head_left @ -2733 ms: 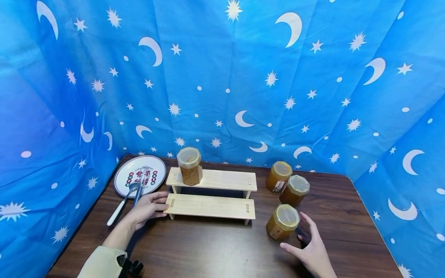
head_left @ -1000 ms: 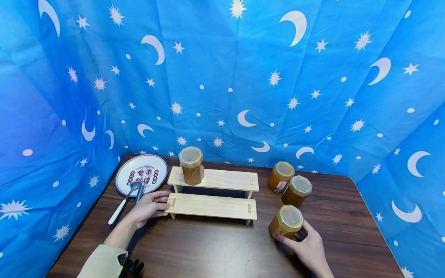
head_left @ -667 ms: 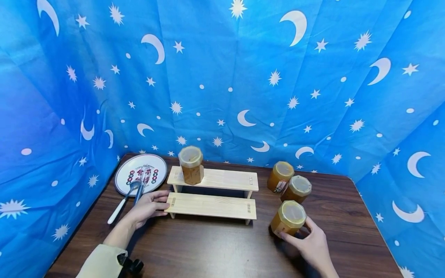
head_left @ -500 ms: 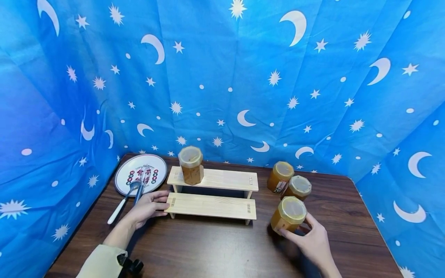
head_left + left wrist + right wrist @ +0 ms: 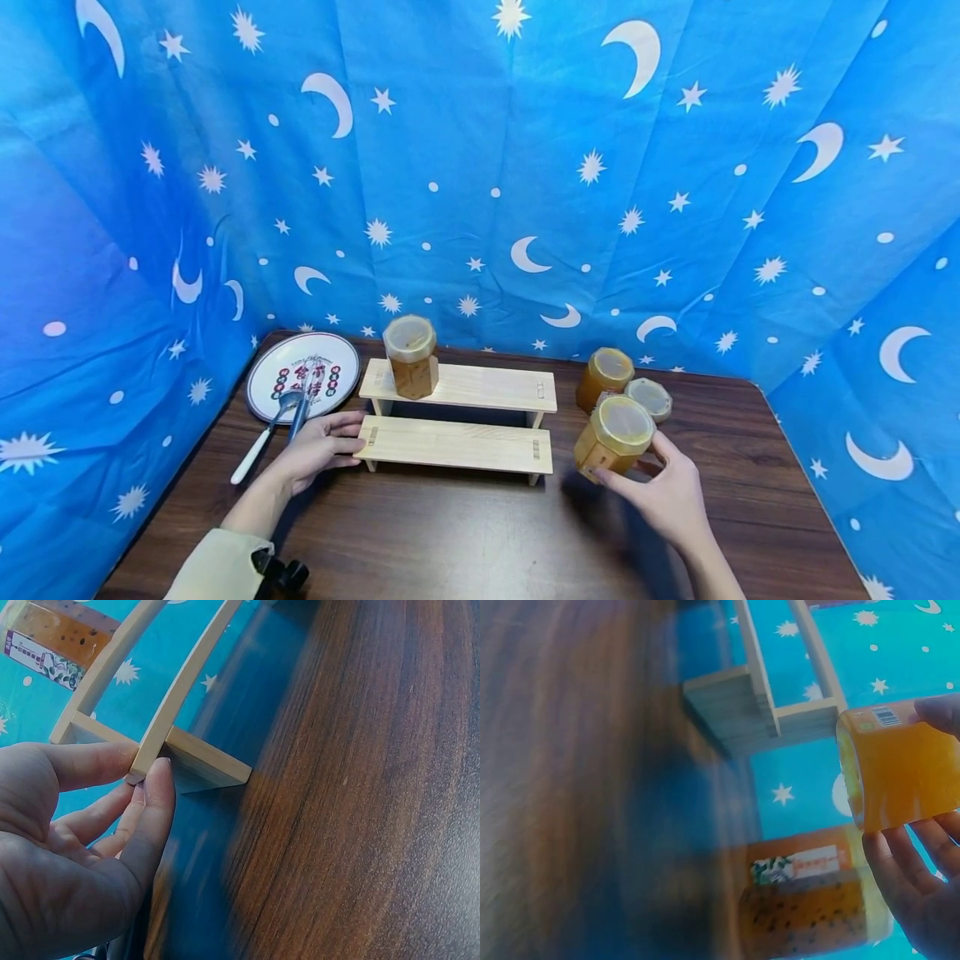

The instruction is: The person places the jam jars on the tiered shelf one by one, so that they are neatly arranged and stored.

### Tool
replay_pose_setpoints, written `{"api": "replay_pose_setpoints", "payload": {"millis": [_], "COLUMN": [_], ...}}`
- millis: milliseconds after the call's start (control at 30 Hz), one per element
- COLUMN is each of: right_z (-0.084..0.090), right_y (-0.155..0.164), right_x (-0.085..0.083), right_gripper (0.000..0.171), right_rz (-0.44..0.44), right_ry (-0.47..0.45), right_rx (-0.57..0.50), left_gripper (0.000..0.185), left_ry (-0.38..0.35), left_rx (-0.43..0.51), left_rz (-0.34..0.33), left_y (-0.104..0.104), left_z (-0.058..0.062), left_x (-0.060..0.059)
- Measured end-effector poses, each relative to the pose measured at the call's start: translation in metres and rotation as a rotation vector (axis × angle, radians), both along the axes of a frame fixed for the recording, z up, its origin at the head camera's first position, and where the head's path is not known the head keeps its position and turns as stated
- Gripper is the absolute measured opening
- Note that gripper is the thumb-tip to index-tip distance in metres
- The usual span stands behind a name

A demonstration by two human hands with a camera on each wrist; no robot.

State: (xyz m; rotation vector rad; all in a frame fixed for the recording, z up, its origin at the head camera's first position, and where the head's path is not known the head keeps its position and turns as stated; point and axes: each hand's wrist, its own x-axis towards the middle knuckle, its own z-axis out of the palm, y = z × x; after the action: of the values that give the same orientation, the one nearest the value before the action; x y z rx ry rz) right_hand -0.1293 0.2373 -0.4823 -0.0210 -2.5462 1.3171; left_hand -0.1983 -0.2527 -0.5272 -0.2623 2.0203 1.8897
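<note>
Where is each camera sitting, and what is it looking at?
Head: worn on the head, looks forward and down at the dark wooden table; both hands and a pale sleeve show.
Left wrist: on the left wrist, views the left hand touching the pale two-step wooden shelf.
Right wrist: on the right wrist, views the right hand holding an amber lidded jar.
Shared: the shelf appears in all three.

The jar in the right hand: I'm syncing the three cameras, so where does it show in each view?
Head: the held jar, lower right of centre, gripped by the right hand.
Left wrist: not in it.
Right wrist: right edge.
Shared landmark: the wooden step shelf.
</note>
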Motion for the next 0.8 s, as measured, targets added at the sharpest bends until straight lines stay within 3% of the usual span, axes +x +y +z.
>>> {"api": "replay_pose_setpoints", "payload": {"millis": [500, 800], "right_z": [0.026, 0.034], "right_y": [-0.028, -0.047], "right_x": [-0.028, -0.046], "right_gripper": [0.064, 0.064], "right_rz": [0.1, 0.101], "right_ry": [0.087, 0.121], "right_rx": [-0.076, -0.049], "left_gripper": [0.067, 0.067], "left_ry": [-0.01, -0.008], "left_rx": [-0.007, -0.006], "left_rz": [-0.002, -0.002], "left_y": [-0.001, -0.001], "left_z": [0.002, 0.0], "left_x": [-0.001, -0.002]}}
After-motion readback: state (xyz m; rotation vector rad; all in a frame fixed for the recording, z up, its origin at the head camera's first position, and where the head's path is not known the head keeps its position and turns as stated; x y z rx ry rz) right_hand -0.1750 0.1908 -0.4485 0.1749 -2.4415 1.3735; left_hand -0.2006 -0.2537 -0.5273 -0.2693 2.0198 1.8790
